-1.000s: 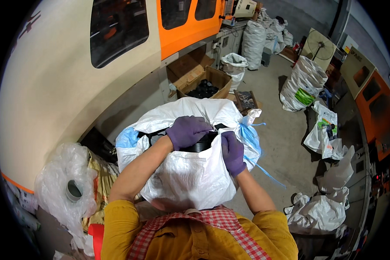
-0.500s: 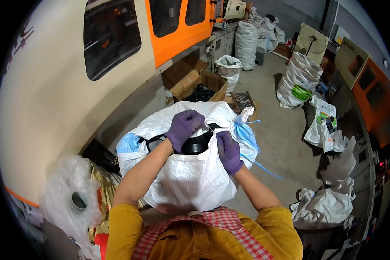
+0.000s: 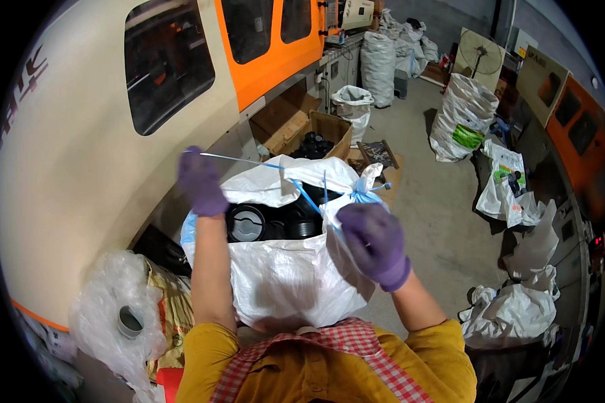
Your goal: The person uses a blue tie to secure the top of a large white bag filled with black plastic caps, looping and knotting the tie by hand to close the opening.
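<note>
In front of me stands a white woven sack (image 3: pixel 275 282) with its mouth gaping. Inside lie several round black plastic parts (image 3: pixel 304 228), one showing a pale grey disc face (image 3: pixel 247 223). My left hand (image 3: pixel 202 185), in a purple glove, is raised left of the mouth, closed on a thin blue-and-white string (image 3: pixel 238 158). The string runs taut across to the sack's far edge and slants down toward the right side. My right hand (image 3: pixel 376 245), also gloved in purple and somewhat blurred, is curled closed over the sack's right edge; what it grips is hidden. Beyond it is a tied corner (image 3: pixel 366 191).
An open cardboard box (image 3: pixel 336 131) of black parts stands beyond the sack. A cream-and-orange machine (image 3: pixel 81 174) runs along the left. Crumpled clear plastic (image 3: pixel 107 302) lies at lower left. White sacks (image 3: pixel 464 117) stand and lie on the right.
My hands have parted: the left swung up and left, drawing the string out, while the right shifted right and slightly down. The sack's mouth is wider, baring more black parts.
</note>
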Action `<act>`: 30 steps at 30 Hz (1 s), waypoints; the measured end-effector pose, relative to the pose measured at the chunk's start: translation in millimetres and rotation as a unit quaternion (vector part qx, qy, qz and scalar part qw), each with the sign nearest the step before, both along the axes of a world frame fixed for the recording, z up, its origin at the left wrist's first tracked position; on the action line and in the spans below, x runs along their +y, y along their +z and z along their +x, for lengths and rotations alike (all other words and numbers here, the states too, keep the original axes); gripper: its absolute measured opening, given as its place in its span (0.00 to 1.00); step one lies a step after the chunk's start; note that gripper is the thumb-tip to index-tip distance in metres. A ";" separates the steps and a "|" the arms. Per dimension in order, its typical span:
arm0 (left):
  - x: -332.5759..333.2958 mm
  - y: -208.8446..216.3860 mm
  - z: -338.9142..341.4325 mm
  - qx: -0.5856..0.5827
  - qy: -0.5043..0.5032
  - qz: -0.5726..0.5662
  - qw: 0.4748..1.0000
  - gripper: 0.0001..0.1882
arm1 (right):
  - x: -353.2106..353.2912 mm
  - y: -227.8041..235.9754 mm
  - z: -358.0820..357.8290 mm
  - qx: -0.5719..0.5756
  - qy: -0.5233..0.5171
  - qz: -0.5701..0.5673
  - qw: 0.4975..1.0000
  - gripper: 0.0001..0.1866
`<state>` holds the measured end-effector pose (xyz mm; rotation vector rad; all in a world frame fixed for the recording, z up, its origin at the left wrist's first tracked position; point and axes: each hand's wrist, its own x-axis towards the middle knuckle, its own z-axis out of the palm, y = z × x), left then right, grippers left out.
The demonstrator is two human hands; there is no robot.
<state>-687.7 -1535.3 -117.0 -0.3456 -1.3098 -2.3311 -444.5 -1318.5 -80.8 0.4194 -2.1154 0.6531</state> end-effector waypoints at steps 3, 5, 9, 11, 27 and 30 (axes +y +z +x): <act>5.3 69.1 76.0 0.107 0.120 -0.117 0.980 0.03 | 15.4 27.9 -15.2 0.023 -0.003 -0.029 0.999 0.12; 21.2 80.4 108.8 0.282 0.198 -0.281 0.896 0.03 | 9.9 45.5 -44.2 0.050 0.065 0.002 0.997 0.15; 38.2 108.6 135.4 0.409 0.158 -0.332 0.835 0.04 | -29.0 21.2 -94.6 -0.011 0.280 -0.064 0.958 0.13; 39.4 115.1 132.7 0.396 0.110 -0.319 0.854 0.05 | -23.7 2.6 -113.3 -0.074 0.304 -0.128 0.941 0.11; 70.1 32.0 140.9 0.358 -0.235 -0.496 0.756 0.10 | -2.7 54.0 18.1 -0.109 0.408 -0.459 0.781 0.04; 63.0 53.0 187.3 0.381 -0.229 -0.549 0.708 0.09 | 3.9 59.8 53.4 -0.099 0.442 -0.573 0.683 0.06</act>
